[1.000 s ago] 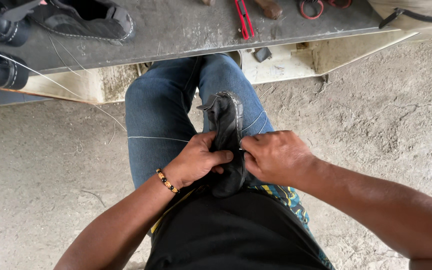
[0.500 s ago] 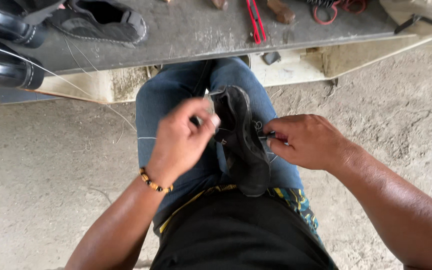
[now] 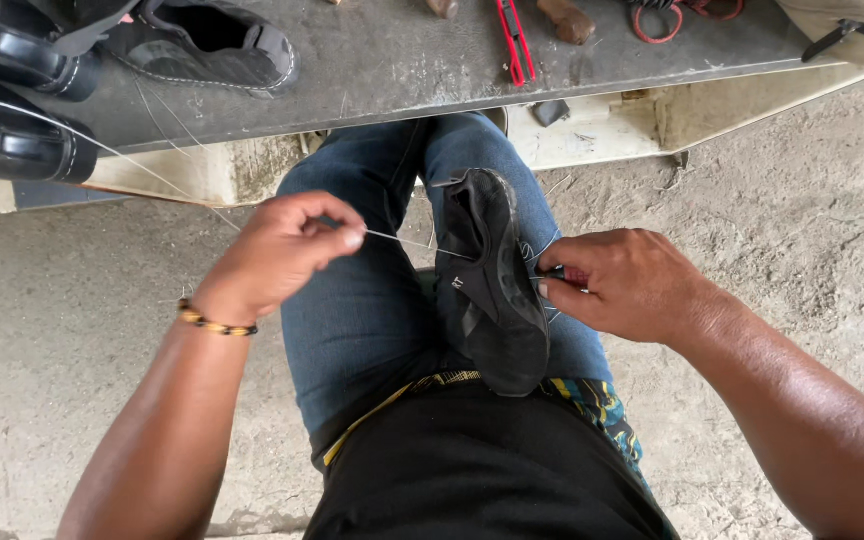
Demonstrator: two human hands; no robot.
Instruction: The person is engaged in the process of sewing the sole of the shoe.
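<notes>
Stitching a black shoe (image 3: 492,290) on the lap.
Left hand (image 3: 277,250) pinched thread (image 3: 402,240) taut; right hand (image 3: 632,285) gripped a needle tool at the shoe.

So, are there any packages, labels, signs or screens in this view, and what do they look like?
No packages, signs or screens show.
Small pale mark: on the side of the black shoe lying on the person's lap, between the left hand and the right hand; a tiny whitish shape, too small to make out.
</notes>
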